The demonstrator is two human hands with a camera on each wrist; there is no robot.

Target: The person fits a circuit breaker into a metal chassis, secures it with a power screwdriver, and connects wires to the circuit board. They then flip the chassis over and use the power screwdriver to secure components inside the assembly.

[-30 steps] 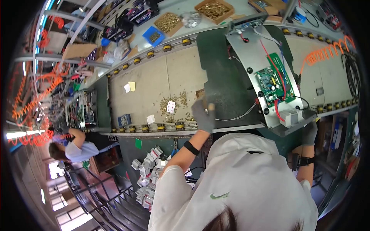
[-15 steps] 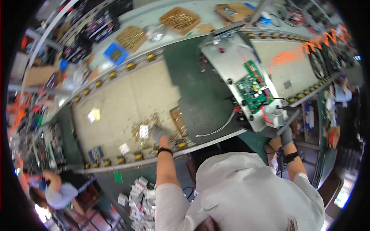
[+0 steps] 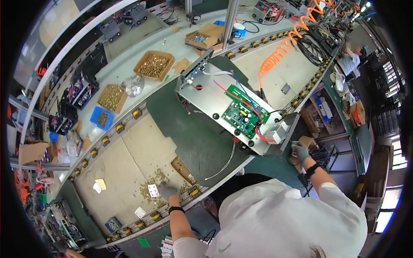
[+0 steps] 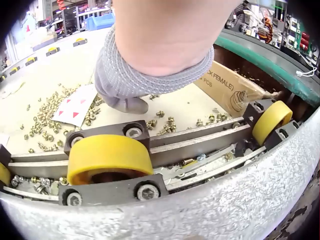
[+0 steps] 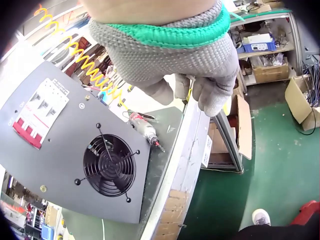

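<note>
My gloved left hand (image 3: 167,191) is low over scattered brass screws (image 4: 47,112) on the bench, right beside a playing card (image 3: 153,191). In the left wrist view its thumb shows near the screws; the other fingers are mostly hidden, so I cannot tell whether it holds one. My gloved right hand (image 3: 300,150) hangs beyond the bench edge, fingers loosely curled around nothing. Close to it is the grey end panel (image 5: 65,165) with a fan (image 5: 109,165), part of a metal chassis (image 3: 200,92) carrying a green circuit board (image 3: 243,114) and coloured wires.
The chassis sits on a dark green mat (image 3: 172,124). A powered screwdriver (image 5: 143,128) lies behind the panel, near a coiled orange hose (image 3: 275,58). Yellow rollers (image 4: 110,157) line the bench edge. A cardboard box (image 4: 227,87) is beside the screws; screw trays (image 3: 154,64) stand across the line.
The head view has swung round to the right. My left hand has gone from the mat's edge to the screws by the card. My right hand has come away from the chassis end panel.
</note>
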